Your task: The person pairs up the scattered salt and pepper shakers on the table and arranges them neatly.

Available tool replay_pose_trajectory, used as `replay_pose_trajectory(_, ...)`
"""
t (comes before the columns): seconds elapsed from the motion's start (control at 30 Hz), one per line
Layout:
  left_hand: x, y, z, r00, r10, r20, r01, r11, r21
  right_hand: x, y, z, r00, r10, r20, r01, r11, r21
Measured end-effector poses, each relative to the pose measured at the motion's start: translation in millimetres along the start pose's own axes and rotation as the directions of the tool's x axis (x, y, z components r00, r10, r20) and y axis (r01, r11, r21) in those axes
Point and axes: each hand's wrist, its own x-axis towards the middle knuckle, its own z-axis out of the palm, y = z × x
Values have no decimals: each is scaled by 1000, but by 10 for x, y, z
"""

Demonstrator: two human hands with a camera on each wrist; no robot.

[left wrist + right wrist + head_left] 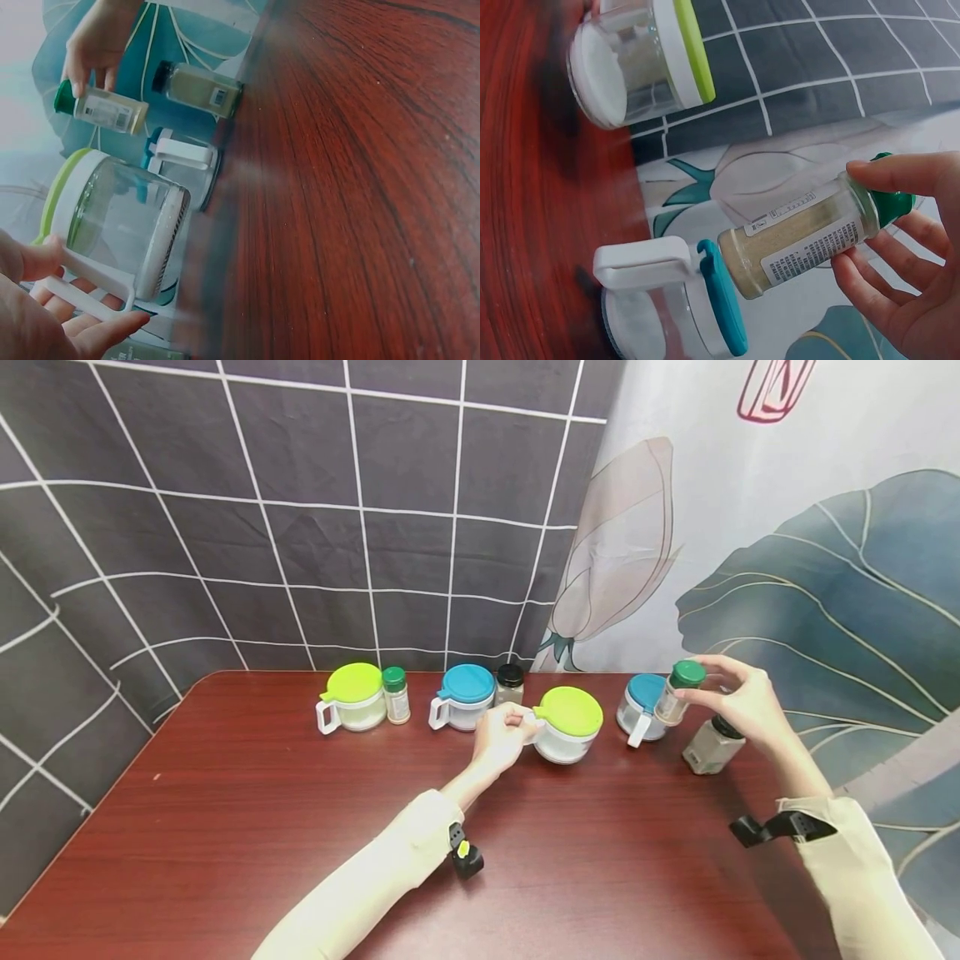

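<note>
My left hand [501, 739] grips the white handle of a clear seasoning jar with a lime-green lid [572, 712]. In the left wrist view the jar [124, 217] shows its glass body, with thumb and fingers around the handle. My right hand [742, 697] holds a green-capped spice bottle [671, 700] between thumb and fingers. The bottle [799, 236] has tan powder inside and a printed label, and is raised and tilted in the right wrist view. Beneath it stands a blue-lidded seasoning jar [636, 720], its handle toward the front. A black-capped spice bottle [708, 750] stands below my right hand.
Along the back edge of the red-brown table [300, 835] stand another lime-lidded jar [358, 708], a green-capped bottle [397, 700], another blue-lidded jar [465, 706] and a black-capped bottle [510, 685]. Behind them hangs a dark grid-patterned cloth [300, 518] and a leaf-patterned one [825, 577].
</note>
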Motion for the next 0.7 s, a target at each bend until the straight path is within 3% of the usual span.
replay_pose_trajectory(0.33,-40,-12,-86,1000,25,-2,-25,1000,-6,0,-12,105,999,-15,37,11,995,94)
replay_pose_trajectory(0.7,-83,-62,-171,1000,21,-9,-21,1000,-15,-61,-104,236,999,-30,38,27,996,89)
